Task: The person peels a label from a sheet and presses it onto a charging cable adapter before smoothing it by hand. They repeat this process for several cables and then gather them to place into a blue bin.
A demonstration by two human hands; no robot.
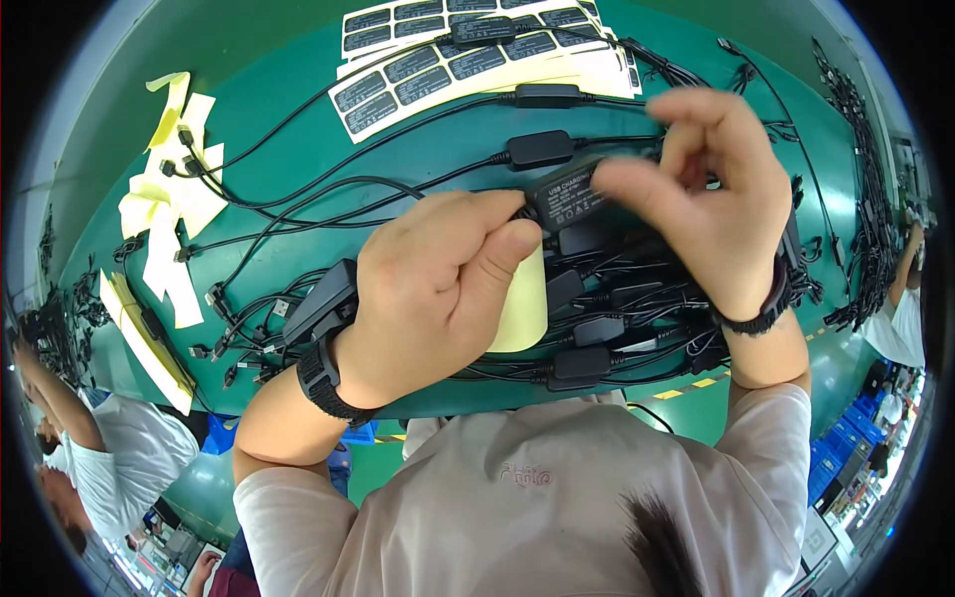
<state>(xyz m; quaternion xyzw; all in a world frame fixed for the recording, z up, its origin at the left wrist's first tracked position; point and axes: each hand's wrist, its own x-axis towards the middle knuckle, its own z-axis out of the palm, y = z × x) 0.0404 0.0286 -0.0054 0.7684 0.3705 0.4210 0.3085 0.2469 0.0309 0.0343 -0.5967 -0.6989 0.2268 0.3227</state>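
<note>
1. Black charger block [569, 197] held above the green table [298, 70], label side up, between both hands.
2. Left hand [438, 289] just left of the charger block; thumb and curled fingers pinched together on its left end, where the cable leaves it.
3. Right hand [711, 189] just right of the charger block; thumb [637, 194] pressed on its right end, fingers [696, 109] bent over the top, clamped on it.
4. Pale yellow backing paper [522, 303] directly below the charger block, under the left hand.
5. Pile of black cables and blocks [607, 318] below and right of the charger block.
6. Sheets of black labels [438, 60] beyond the charger block, at the far table edge.
7. Peeled yellow backing strips [169, 199] well left of the charger block.
</note>
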